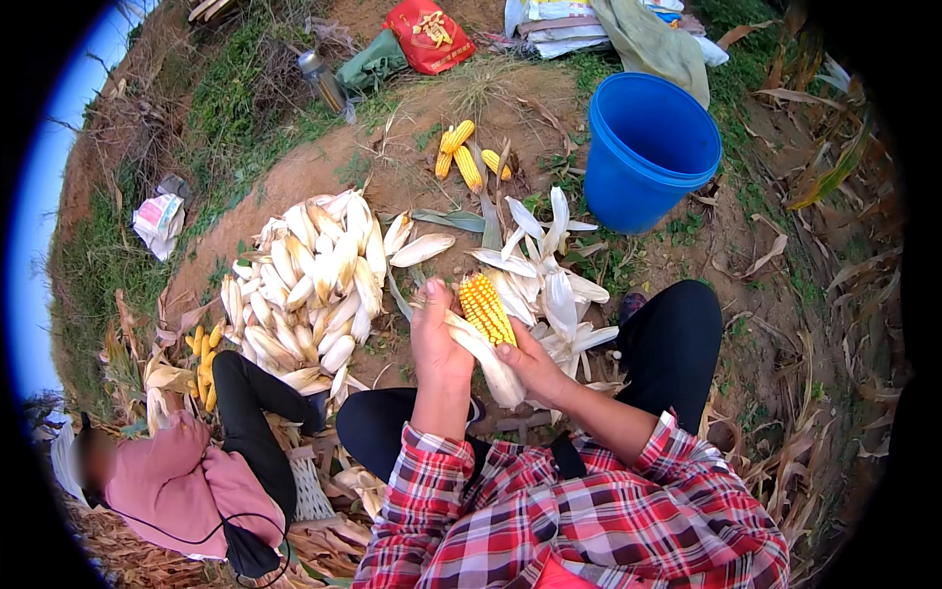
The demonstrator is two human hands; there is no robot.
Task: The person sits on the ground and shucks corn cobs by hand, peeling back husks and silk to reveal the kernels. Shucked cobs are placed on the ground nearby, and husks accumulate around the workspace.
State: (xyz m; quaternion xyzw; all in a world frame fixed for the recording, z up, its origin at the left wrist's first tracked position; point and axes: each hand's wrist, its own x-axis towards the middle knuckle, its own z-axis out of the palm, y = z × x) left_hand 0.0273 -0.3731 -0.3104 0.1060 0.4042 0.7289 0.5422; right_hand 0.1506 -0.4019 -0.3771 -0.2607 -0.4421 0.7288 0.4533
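Between my hands is an ear of corn [486, 309], its yellow kernels bare on the upper part and pale husk [489, 368] still around its lower part. My left hand [441, 335] grips the husk on the ear's left side, thumb upward. My right hand [533, 364] is closed around the right side of the ear, thumb on the lowest bare kernels. Just beyond my hands lie peeled husks [563, 302]. A large pile of unhusked ears [309, 280] is to the left. Several husked yellow ears [467, 168] lie on the soil further ahead.
A blue plastic bucket [640, 177] stands front right. A person in a pink top [169, 478] sits at lower left, near more yellow ears [206, 364]. A metal flask [324, 81], a red bag [429, 44] and folded sacks [559, 29] lie at the far side.
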